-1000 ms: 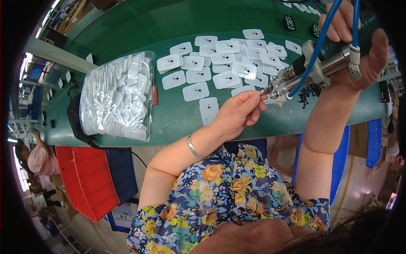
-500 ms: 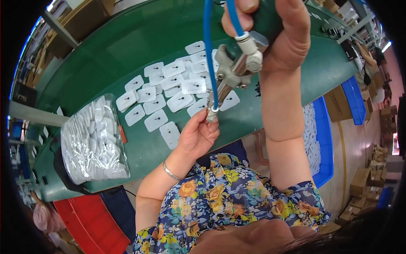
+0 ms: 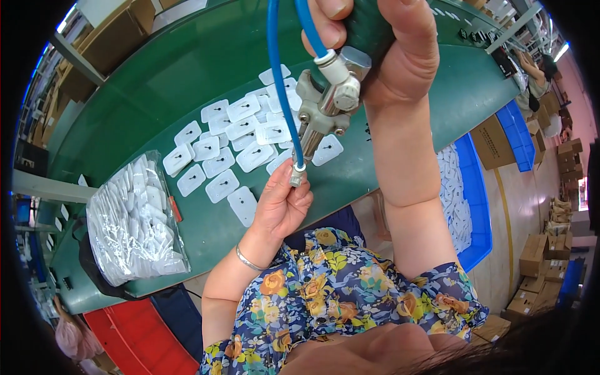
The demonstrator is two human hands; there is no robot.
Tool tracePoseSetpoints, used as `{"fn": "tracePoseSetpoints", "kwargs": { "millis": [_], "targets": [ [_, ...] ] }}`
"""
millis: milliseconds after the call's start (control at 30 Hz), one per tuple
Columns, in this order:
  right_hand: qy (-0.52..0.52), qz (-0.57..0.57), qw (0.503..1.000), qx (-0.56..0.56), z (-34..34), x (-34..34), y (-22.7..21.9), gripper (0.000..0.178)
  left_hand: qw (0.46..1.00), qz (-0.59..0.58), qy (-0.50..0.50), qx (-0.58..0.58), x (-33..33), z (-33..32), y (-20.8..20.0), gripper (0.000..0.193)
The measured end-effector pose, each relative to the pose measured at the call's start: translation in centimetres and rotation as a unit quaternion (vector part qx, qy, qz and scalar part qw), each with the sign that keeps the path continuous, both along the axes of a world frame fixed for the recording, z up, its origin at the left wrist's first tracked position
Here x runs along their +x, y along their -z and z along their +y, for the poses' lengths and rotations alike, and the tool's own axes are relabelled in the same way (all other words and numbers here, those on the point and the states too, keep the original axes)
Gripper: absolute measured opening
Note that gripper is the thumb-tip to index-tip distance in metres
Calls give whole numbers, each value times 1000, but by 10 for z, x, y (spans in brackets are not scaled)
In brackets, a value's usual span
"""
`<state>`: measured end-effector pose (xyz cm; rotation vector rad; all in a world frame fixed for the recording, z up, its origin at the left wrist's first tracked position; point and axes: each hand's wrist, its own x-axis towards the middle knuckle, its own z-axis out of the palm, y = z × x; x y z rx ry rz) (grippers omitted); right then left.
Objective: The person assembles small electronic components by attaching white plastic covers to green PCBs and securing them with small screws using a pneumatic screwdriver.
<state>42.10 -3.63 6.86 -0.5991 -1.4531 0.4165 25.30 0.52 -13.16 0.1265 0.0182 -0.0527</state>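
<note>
My right hand (image 3: 406, 65) is wrapped round the green handle of an air-powered hand tool (image 3: 328, 103) with a metal body and white hose fittings. Two lengths of blue air hose (image 3: 275, 62) run up from it. The tool slants down toward my left hand (image 3: 284, 203), whose thumb and fingers are pinched together at its lower end. What those fingers hold is hidden behind the tool. Beyond my left hand, several white rounded-corner plates (image 3: 253, 156) lie spread and overlapping on the green table (image 3: 206, 234), most with a small dark piece in the middle.
A clear plastic bag (image 3: 137, 219) full of similar white plates stands on the left, beside a small red object (image 3: 175, 209). Right of my right forearm is a blue bin (image 3: 478, 200) of white parts. A red bin (image 3: 140, 337) sits below the table edge.
The view has shifted slightly, so the table things appear a little lower and further left. The tool and both hands have moved slightly left, with both grips kept.
</note>
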Motion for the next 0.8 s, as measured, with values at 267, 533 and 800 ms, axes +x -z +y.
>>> {"fn": "tracePoseSetpoints", "kwargs": {
  "millis": [267, 533, 800],
  "targets": [
    [159, -70, 983, -56, -14, -19, -9, 62, 997, 24, -33, 68, 0, 0, 3, 18],
    [102, 232, 959, -123, -22, -39, -15, 62, 983, -19, -63, 171, 1, 0, 4, 20],
    [102, -77, 990, -52, -11, -8, -8, 62, 901, -46, -104, 419, -10, 10, 0, 21]
  ]
}}
